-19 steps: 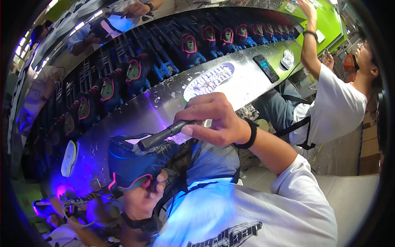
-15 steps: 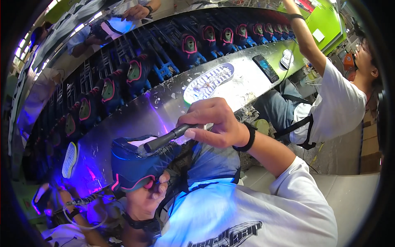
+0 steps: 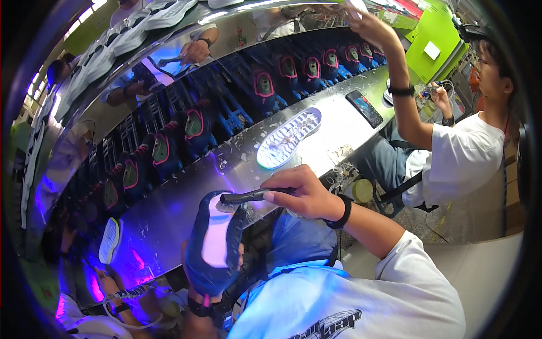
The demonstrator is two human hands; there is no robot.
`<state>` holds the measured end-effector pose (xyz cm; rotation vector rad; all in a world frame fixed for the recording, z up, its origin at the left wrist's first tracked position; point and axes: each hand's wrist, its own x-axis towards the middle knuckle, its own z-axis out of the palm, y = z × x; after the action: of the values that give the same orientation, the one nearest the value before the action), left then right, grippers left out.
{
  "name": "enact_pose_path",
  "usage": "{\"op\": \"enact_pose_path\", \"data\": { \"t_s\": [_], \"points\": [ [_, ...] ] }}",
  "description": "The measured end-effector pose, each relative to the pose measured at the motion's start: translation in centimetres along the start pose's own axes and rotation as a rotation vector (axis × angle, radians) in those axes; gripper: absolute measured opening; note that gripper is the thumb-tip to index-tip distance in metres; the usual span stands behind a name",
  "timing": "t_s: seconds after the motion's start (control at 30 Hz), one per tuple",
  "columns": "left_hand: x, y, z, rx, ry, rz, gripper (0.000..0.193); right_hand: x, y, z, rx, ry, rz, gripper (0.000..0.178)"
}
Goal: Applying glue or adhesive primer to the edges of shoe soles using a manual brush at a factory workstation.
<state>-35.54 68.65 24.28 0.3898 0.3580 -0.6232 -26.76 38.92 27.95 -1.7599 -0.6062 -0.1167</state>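
Observation:
A dark navy shoe upper [image 3: 212, 282] is in my left hand [image 3: 241, 256], its pale pink-white underside facing up and its toe or heel end pointing away from me. My fingers wrap it from below and are mostly hidden behind it. In my right hand [image 3: 305, 195] is a black-handled brush [image 3: 254, 196], pinched between thumb and fingers. Its greyish tip touches the far end of the underside, near the rim. Beyond my right hand, a white shoe sole [image 3: 291, 138] lies on the metal bench [image 3: 175, 198].
Behind the bench runs a rack of navy shoe uppers [image 3: 195, 125] with pink trim. A phone [image 3: 364, 109] lies at the right; another sole [image 3: 109, 241] rests at the left. Co-workers sit on both sides; the right one's raised hand [image 3: 372, 28] holds something white. Pale soles line a shelf above.
My left hand has turned the shoe so its underside faces up. The brush has moved to the far end of it. The right co-worker's arm has shifted position.

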Motion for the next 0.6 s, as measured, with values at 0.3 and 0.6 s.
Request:
{"op": "enact_pose_path", "data": {
  "t_s": [0.3,0.6],
  "points": [
    [3.5,3.6,-1.4,0.206,-0.026,0.131,0.06,-1.8,-2.5,1.7,-0.378,0.04,0.004,0.021],
    [14.0,10.0,5.6,0.513,-0.165,0.213,0.068,-4.5,0.5,-0.7,-0.023,0.418,0.396,0.028]
  ]
}}
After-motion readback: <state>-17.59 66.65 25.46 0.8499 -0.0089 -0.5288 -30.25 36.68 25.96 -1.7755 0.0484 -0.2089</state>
